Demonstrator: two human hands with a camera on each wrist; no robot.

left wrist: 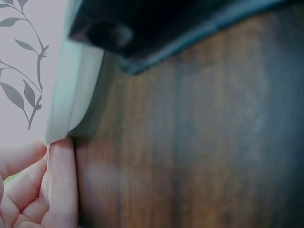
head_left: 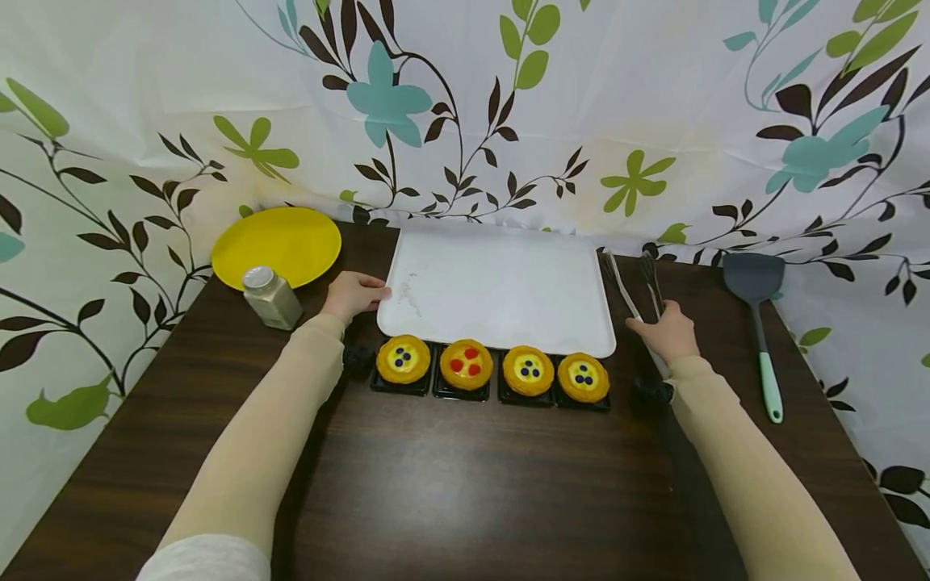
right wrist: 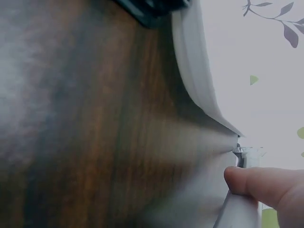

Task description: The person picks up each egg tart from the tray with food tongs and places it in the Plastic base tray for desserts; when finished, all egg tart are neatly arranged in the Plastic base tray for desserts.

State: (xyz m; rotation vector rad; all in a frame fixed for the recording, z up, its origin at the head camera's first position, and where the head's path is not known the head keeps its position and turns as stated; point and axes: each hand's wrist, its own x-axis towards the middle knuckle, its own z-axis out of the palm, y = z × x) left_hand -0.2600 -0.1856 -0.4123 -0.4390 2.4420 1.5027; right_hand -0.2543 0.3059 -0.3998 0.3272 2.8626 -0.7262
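My left hand pinches the left rim of a white rectangular tray, thumb above and a finger below in the left wrist view. With my right hand I grip a pair of metal tongs lying right of the tray; its two arms spread toward the wall. In the right wrist view the thumb rests along the tongs' pale metal arm. Several round tarts sit in a row before the tray, each on a small black square holder. One tart has red toppings; the others, like this tart, have dark blue ones.
A yellow plate lies at the back left, with a square shaker jar tilted in view before it. On the right is a grey spatula with a mint handle. Patterned cloth hangs behind the dark wooden table.
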